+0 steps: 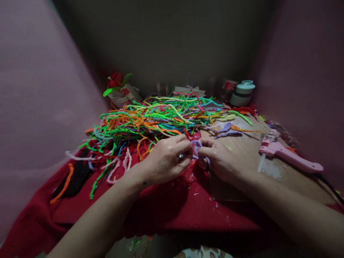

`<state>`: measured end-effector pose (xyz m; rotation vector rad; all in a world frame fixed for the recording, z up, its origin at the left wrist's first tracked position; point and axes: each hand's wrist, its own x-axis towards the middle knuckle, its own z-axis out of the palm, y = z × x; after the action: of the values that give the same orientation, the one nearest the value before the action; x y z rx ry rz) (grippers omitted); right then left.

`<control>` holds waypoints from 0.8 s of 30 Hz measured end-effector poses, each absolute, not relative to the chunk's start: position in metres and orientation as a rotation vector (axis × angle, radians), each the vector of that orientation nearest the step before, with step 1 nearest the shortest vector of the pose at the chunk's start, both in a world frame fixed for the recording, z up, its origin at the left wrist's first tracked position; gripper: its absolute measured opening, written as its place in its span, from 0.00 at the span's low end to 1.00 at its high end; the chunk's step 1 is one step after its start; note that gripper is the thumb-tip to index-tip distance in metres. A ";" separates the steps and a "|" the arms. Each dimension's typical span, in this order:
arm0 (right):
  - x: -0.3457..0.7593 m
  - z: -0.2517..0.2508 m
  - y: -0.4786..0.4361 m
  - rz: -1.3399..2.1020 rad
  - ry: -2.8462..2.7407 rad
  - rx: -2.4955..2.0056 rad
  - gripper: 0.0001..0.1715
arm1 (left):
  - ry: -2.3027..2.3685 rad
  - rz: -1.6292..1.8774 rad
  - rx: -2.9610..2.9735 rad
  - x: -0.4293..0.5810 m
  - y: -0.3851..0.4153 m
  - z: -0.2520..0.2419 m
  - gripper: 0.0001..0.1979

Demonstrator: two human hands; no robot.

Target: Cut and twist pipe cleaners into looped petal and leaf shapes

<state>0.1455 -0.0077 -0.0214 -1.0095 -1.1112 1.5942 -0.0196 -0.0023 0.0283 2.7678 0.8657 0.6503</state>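
Observation:
Between my two hands is a fuzzy lavender pipe cleaner [197, 146], bent into a small loop. My left hand [170, 154] pinches one side of it, and a ring shows on a finger. On the other side my right hand [215, 154] has its fingers closed on the same pipe cleaner, with an end hanging below them. Both hands are just above the red cloth [172, 208]. Behind them lies a big tangled heap of coloured pipe cleaners [150, 120]. Lavender petal-like pieces [228, 132] rest beyond my right hand.
A pink hot glue gun [290, 154] with its cord lies on a brown board [276, 182] at the right. A lidded mint-green container [243, 93] stands at the back right, a red flower [114, 80] at the back left. A dark flat item [73, 179] lies at the left.

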 end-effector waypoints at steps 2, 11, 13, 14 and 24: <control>0.146 -0.021 -0.008 1.574 -1.142 -1.059 0.06 | 0.860 0.651 2.782 -0.019 -0.003 0.028 0.04; 0.143 -0.020 -0.010 1.434 -1.234 -1.177 0.06 | 0.986 0.608 3.082 -0.015 -0.006 0.017 0.07; 0.143 -0.021 -0.010 1.405 -1.292 -1.226 0.05 | 1.022 0.551 3.175 -0.013 -0.009 0.015 0.07; 0.143 -0.022 -0.010 1.383 -1.324 -1.254 0.04 | 1.030 0.513 3.214 -0.013 -0.010 0.015 0.07; 0.145 -0.028 -0.006 1.390 -1.280 -1.261 0.05 | 0.920 0.324 3.462 -0.001 -0.027 0.009 0.10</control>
<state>0.1447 -0.0060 -0.0279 -1.2606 -1.2797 1.3899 -0.0009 -0.0271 0.0094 3.4620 0.9196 0.3245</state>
